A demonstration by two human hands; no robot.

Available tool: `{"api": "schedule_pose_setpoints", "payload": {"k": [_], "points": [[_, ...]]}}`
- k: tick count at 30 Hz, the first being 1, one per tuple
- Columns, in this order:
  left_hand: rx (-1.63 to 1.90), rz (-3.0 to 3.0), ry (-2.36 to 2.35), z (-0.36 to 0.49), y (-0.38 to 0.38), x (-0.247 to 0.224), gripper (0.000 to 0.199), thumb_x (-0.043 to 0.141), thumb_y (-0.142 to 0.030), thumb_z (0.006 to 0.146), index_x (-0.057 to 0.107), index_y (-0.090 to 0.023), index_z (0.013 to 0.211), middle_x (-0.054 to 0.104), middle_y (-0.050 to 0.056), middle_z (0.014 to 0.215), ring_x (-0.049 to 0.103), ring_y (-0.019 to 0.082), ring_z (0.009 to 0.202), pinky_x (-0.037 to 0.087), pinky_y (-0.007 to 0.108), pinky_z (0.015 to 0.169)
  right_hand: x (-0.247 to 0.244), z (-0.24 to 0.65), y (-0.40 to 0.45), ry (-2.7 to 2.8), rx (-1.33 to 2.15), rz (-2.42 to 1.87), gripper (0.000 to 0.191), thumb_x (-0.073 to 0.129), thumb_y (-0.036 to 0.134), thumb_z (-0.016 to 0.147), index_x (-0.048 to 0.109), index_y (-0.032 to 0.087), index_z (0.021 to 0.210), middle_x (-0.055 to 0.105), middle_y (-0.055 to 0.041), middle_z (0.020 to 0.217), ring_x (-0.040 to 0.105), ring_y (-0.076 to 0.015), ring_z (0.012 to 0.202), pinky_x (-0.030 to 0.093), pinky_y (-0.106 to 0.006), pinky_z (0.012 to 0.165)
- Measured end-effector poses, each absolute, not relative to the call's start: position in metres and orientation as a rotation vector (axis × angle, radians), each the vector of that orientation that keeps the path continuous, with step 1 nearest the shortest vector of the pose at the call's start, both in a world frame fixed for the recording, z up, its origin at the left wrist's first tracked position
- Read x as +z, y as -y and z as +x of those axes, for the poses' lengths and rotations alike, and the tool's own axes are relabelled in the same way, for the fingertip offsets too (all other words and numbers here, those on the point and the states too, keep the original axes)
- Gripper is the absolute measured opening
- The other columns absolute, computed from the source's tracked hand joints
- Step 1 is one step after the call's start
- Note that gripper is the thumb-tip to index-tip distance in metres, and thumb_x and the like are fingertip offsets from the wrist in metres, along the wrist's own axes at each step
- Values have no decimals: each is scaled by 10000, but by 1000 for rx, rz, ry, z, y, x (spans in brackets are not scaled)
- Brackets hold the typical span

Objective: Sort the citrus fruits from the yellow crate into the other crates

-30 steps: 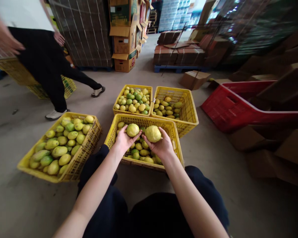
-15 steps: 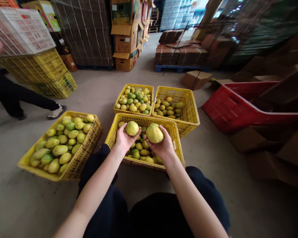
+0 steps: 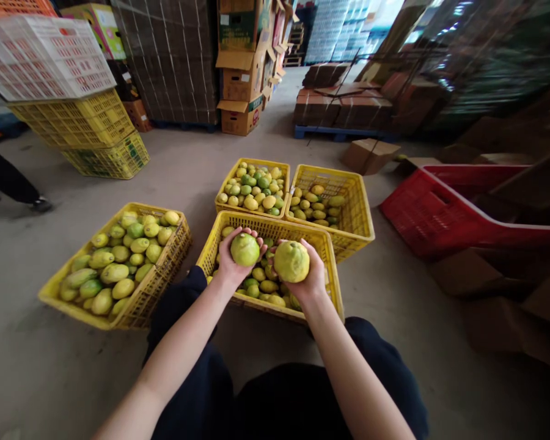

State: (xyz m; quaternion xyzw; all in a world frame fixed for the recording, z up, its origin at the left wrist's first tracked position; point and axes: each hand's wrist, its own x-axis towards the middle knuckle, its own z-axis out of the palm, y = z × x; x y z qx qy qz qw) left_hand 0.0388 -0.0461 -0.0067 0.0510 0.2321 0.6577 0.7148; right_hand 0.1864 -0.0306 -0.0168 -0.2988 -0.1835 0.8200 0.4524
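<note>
Cupped in my left hand (image 3: 230,264) is a round yellow-green lemon (image 3: 244,250). My right hand (image 3: 312,279) has its fingers round a larger, bumpy yellow lemon (image 3: 292,261). Both fruits are held up side by side, a small gap apart, over the near yellow crate (image 3: 338,299). More yellow and green lemons (image 3: 269,286) lie in that crate, partly hidden by my hands. Behind it stand two more yellow crates: the back left one is full of lemons (image 3: 252,188), the back right one (image 3: 355,205) is partly filled.
At my left is a yellow crate (image 3: 50,295) heaped with lemons. Further back rise stacked yellow and white crates (image 3: 73,61); a person's leg (image 3: 9,174) shows beside them. To the right are a red crate (image 3: 417,211) and cardboard boxes (image 3: 467,272). Cartons on a blue pallet (image 3: 339,132) stand behind.
Both lemons have turned in my hands and show other sides. The other person has moved off toward the left edge. My view has shifted slightly.
</note>
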Motion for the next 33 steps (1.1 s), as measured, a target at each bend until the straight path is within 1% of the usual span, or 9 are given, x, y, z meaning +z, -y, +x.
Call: {"api": "schedule_pose_setpoints", "payload": {"k": [5,10,14,18,21,23,26,29,33], "points": [[1486,201,-584,38,47,-3,137,592,-251,753,581,-170,643,606,-8,641,620,110,607,525,248,628,-21,185,31,538,2049,-696,310,580,427,715,679,145,798,722,-101,716,672,-238,562,504,-314,413],[1491,162,-554,42,44,-2,181,556,-240,837,615,-176,678,625,-16,656,627,115,622,520,253,637,-21,182,31,470,2046,-690,310,559,404,740,689,130,801,722,-103,724,685,-246,599,523,-325,441],[1565,99,-565,45,39,-5,197,528,-304,909,655,-228,778,667,-37,756,655,125,759,533,292,772,-19,181,30,360,1999,-705,240,555,371,775,682,168,784,728,-68,725,698,-230,630,579,-359,578],[1583,86,-565,43,36,-10,236,502,-366,921,669,-227,827,696,-14,896,665,149,868,524,326,867,-21,181,28,286,1986,-739,245,541,380,810,684,185,851,743,-70,774,701,-231,637,592,-385,616],[1511,53,-527,41,37,-12,264,454,-326,918,678,-198,864,707,33,914,663,203,971,518,377,909,-23,181,26,206,1963,-720,226,555,362,815,675,195,908,751,-62,822,709,-231,701,603,-394,641],[1482,48,-487,40,38,-12,269,428,-270,907,680,-185,945,712,56,942,645,235,1050,513,411,932,-24,182,25,160,1944,-705,202,566,339,816,665,205,931,754,-47,836,711,-220,745,609,-379,653],[1481,41,-451,41,39,-12,307,399,-222,916,649,-177,1087,707,74,1034,622,258,1115,522,431,935,-23,182,25,154,1967,-752,201,554,344,828,659,206,929,749,-43,784,703,-205,666,609,-340,583],[1483,15,-434,42,38,-13,341,376,-246,946,597,-186,1200,678,91,1147,605,270,1151,545,434,913,-22,182,25,181,1981,-839,237,511,366,852,654,188,915,737,-53,716,686,-203,569,590,-309,496],[1490,15,-393,42,37,-15,368,360,-267,967,549,-199,1275,649,98,1215,602,261,1160,570,403,883,-22,181,26,225,1986,-867,271,475,362,865,649,163,924,730,-72,689,680,-203,534,562,-274,444]]}}
